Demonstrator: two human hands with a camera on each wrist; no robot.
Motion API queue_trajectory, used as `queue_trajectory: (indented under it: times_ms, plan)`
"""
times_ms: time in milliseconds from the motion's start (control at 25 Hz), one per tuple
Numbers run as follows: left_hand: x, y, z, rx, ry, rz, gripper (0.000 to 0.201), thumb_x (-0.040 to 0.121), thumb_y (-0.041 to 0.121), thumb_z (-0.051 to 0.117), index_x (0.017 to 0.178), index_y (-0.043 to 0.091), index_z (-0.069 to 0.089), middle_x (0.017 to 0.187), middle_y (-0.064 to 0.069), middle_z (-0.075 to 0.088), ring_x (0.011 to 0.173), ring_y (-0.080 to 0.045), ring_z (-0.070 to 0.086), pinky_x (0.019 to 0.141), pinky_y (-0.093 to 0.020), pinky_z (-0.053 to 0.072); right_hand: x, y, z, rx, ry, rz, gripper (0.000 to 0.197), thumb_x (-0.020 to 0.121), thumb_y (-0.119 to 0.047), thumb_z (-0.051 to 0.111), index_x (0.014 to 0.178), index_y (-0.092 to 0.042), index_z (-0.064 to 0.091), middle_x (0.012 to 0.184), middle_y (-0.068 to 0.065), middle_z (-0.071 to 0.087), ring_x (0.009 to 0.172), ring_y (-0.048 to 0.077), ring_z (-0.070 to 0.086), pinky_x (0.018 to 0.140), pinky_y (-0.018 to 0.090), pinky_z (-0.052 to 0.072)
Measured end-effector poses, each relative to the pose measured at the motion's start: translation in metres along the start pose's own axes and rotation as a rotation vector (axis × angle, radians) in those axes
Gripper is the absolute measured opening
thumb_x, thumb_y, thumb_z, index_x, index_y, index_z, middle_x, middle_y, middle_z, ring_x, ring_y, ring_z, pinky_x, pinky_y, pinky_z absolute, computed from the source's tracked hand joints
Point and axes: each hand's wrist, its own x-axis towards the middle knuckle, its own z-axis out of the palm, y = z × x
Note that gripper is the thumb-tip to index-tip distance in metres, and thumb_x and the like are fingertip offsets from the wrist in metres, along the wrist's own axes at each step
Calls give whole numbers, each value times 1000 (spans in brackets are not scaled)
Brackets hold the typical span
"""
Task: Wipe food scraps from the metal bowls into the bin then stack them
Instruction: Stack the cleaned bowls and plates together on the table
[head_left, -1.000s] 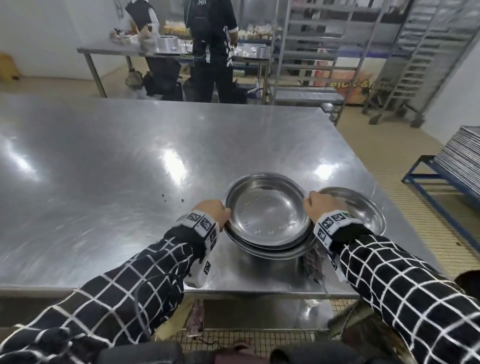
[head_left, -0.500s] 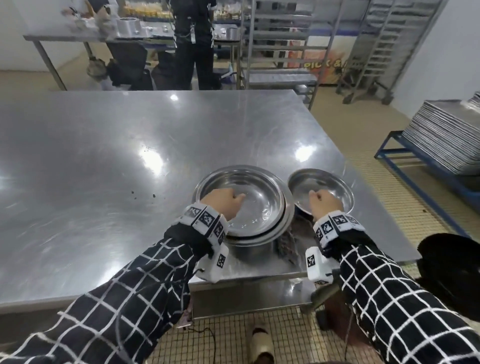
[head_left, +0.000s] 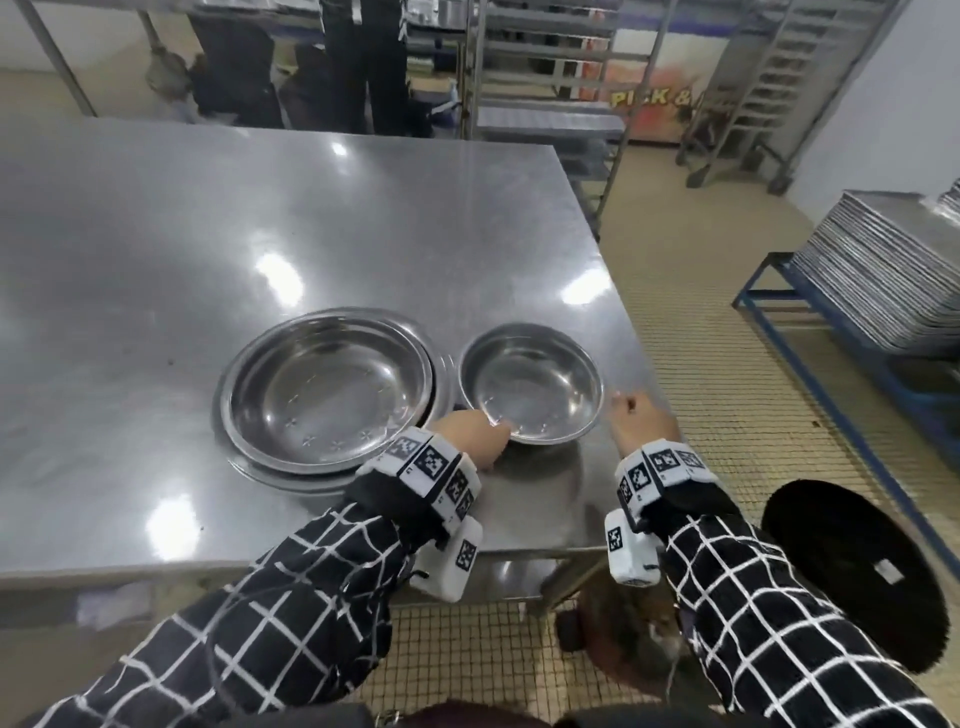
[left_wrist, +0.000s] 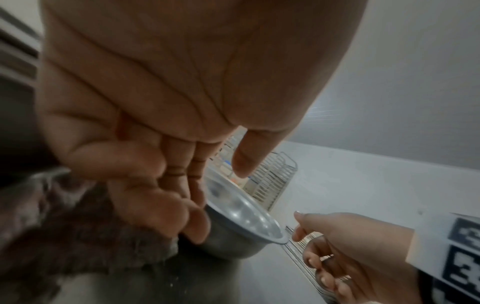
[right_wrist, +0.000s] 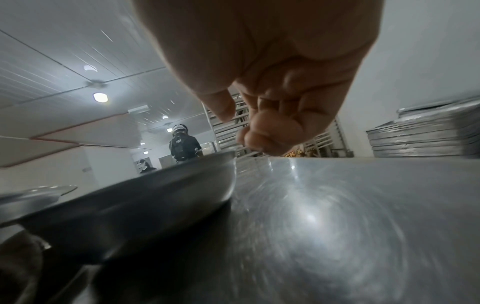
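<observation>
Two metal bowls are nested in a stack (head_left: 332, 395) on the steel table (head_left: 156, 249). A smaller metal bowl (head_left: 530, 384) stands just right of it, near the table's corner. My left hand (head_left: 470, 436) is at this bowl's near-left rim. In the left wrist view its fingers (left_wrist: 192, 222) curl against the small bowl's (left_wrist: 241, 222) outer wall and the thumb lies over the rim. My right hand (head_left: 636, 415) hovers by the bowl's right side, loosely curled and holding nothing. A black round bin (head_left: 852, 571) stands on the floor at my right.
The table's right edge runs close beside the small bowl. A brown blurred mass (left_wrist: 78, 226) lies by my left fingers. Stacked metal trays (head_left: 883, 280) sit on a blue frame to the right. Racks (head_left: 540, 67) and a standing person (head_left: 363, 62) are behind the table.
My left hand left the large stack and went right to the small bowl's rim. My right hand shifted to that bowl's right side. The stack now sits apart from the small bowl.
</observation>
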Motion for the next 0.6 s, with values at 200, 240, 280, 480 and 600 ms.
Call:
queue_trajectory:
  times_ms: [200,240,280,480,600]
  plan:
    - [29,11,29,-354,81,-230,55,99,47,30,119,4,57,112,-17,64,93,-34,66,91,-44,53,37,14,8,80,-232,-5,47,97,-50,27,113,-12,49,93,13,63,72,25,60,65,32,50]
    - [32,9,32,-487,116,-260,54,98,49,34,118,4,57,110,-17,64,91,-35,67,86,-46,55,38,13,11,106,-262,-12,50,96,-53,26,115,-13,49,97,14,63,76,27,61,70,34,51]
    - [37,9,36,-598,156,-283,55,96,50,39,117,3,57,110,-17,63,91,-37,68,83,-48,56,42,13,12,120,-293,-20,51,96,-53,26,118,-14,48,101,13,62,81,28,61,74,35,51]
    - [54,3,50,-761,262,-294,31,86,45,54,93,15,60,107,-12,62,102,-34,62,89,-50,53,49,18,20,202,-320,-98,32,98,-42,35,104,-14,48,90,10,59,81,30,60,79,47,54]
    - [51,7,50,-835,252,-283,22,85,39,58,78,18,60,84,-9,65,76,-28,65,76,-50,58,45,22,17,279,-275,-109,22,95,-30,40,101,-11,48,93,18,63,69,28,59,62,41,55]
